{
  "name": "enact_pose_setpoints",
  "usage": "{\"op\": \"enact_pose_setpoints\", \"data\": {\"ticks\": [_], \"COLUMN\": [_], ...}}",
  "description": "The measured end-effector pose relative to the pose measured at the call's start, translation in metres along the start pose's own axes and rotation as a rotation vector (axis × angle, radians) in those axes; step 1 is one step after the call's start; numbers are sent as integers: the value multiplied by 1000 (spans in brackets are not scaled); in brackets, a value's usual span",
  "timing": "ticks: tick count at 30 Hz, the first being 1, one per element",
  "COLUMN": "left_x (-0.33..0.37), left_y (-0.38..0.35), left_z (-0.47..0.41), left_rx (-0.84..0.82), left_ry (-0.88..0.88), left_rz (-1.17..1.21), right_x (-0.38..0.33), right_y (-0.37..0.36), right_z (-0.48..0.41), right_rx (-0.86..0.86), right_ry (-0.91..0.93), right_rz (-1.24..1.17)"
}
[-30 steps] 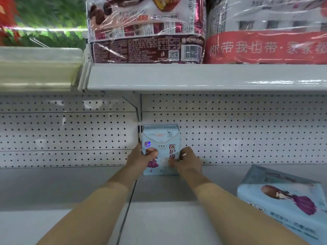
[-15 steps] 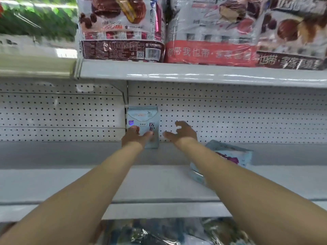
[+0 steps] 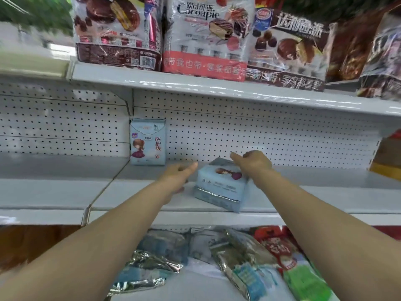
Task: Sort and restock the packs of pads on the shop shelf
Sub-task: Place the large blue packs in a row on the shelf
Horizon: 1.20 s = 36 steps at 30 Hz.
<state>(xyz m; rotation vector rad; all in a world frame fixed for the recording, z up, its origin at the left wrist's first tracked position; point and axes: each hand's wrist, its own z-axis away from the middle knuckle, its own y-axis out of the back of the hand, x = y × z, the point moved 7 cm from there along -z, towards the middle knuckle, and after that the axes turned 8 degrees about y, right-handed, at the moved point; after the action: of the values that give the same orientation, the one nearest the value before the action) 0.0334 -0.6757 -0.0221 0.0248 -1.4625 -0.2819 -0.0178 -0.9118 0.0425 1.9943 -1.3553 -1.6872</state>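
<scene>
One pack (image 3: 148, 142) stands upright against the pegboard (image 3: 271, 135). Second pack (image 3: 219, 189) lies near the shelf (image 3: 54, 192) front. Left hand (image 3: 178, 175) flat-fingered, empty, just beside it; right hand (image 3: 253, 164) over its far edge, grip unclear.

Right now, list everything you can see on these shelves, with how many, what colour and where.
Upright pad pack: one, pale blue, standing against the pegboard, left on the middle shelf.
Flat pad pack: one, pale blue, lying near the middle shelf's front edge.
Pie bags: at least four, brown, white and red, top shelf.
Foil packs: several, silver, blue, green, red, bottom shelf.
Left hand: open, just left of the flat pad pack.
Right hand: over the flat pad pack's far right corner; grip unclear.
</scene>
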Motion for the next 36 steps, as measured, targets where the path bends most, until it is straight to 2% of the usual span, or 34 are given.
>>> {"op": "enact_pose_setpoints", "data": {"ticks": [4, 9, 12, 16, 23, 27, 31, 36], "left_x": [2, 4, 10, 19, -2, -9, -2, 15], "left_y": [-19, -31, -19, -6, 22, 25, 30, 38], "left_z": [11, 24, 25, 30, 25, 28, 30, 26], "left_rx": [-53, -132, -108, -78, -56, -71, -120, -176], "left_ry": [17, 24, 23, -5, -16, 17, -54, -202], "left_rz": [-8, 38, 96, 57, 276, 250, 310, 206], "right_x": [14, 2, -9, -28, -28, -26, -39, -52], "right_y": [-4, -12, -19, -35, -57, -60, -49, -37], "right_z": [12, 24, 33, 43, 40, 34, 26, 2], "right_rx": [-46, -131, -207, -314, -475, -397, -261, -154], "right_ry": [-28, 52, 144, 256, 292, 309, 353, 227], "right_rz": [-136, -291, -332, -357, -385, -353, -354, -503]}}
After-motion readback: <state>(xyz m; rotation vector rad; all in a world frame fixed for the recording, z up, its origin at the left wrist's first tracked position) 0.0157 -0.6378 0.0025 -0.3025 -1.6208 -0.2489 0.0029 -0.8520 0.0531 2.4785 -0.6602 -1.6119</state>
